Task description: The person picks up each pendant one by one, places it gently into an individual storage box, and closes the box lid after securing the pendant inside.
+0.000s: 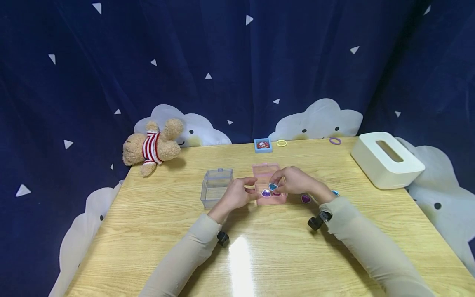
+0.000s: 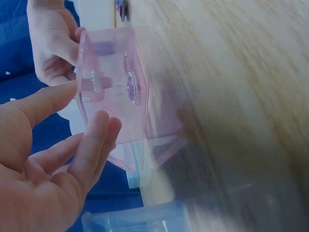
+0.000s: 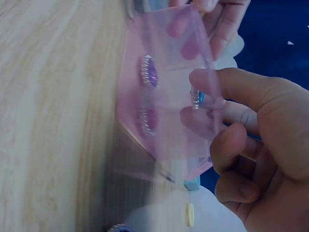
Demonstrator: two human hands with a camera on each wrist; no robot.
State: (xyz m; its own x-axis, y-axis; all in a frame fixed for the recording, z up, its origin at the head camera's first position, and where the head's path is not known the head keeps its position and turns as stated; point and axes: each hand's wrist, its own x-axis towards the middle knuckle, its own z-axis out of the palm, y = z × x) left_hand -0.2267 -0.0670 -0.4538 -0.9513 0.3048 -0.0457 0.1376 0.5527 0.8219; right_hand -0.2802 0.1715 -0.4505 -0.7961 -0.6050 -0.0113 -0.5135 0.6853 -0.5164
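My right hand (image 1: 297,180) pinches a blue gem (image 1: 273,187) with a silver beaded rim, inside the upper part of an open pink clear box (image 1: 272,201). On the box floor lie a purple gem (image 3: 150,72) and a magenta gem (image 3: 150,120), both silver-rimmed. My left hand (image 1: 237,193) is at the box's left side, its fingers (image 2: 99,133) extended against the wall. Left of it stands a clear bluish-grey box (image 1: 214,194) with its lid up. Beyond the pink box's right side lie a purple gem (image 1: 306,199) and a blue gem (image 1: 335,192), the latter partly hidden by my right wrist.
Along the far edge are a small blue square box (image 1: 263,145), a yellow ring (image 1: 281,143) and a purple ring (image 1: 335,141). A teddy bear (image 1: 152,147) lies back left. A white tissue box (image 1: 387,161) stands back right on the wooden table (image 1: 282,255).
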